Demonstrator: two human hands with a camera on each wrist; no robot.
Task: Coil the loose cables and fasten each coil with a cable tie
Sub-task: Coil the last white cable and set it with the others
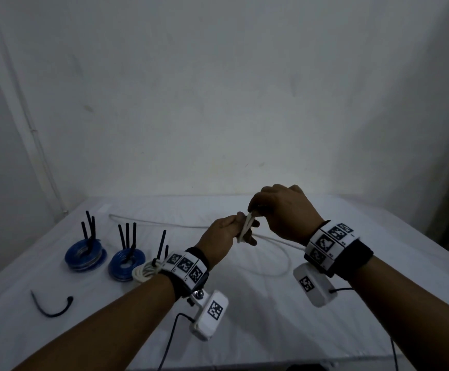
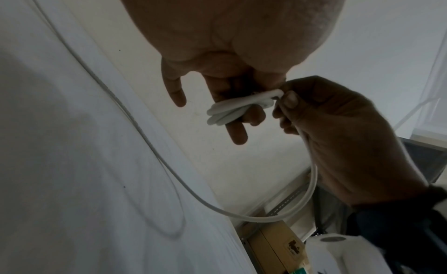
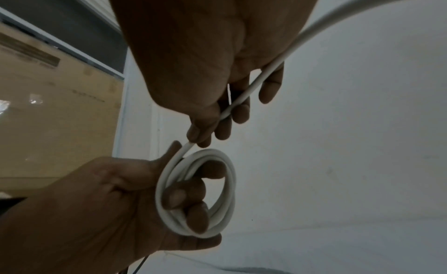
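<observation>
My left hand [image 1: 224, 235] holds a small coil of white cable [image 3: 212, 194] above the table, with its fingers through the loops and its thumb on the outside. The same white coil [image 2: 232, 111] shows wrapped round my left fingers in the left wrist view. My right hand [image 1: 277, 210] pinches the cable [image 3: 239, 98] just above the coil. The loose length of white cable [image 1: 274, 241] hangs from my right hand, loops on the white sheet and trails to the far left [image 1: 148, 222]. One loose black cable tie [image 1: 51, 307] lies curved at the front left.
Two blue cable coils [image 1: 85, 255] [image 1: 126, 262] and a white coil [image 1: 145, 273] sit in a row at the left, each with black tie tails sticking up. The white-sheeted table [image 1: 271, 325] ends at a wall behind. A cardboard box [image 3: 48, 106] stands beside the table.
</observation>
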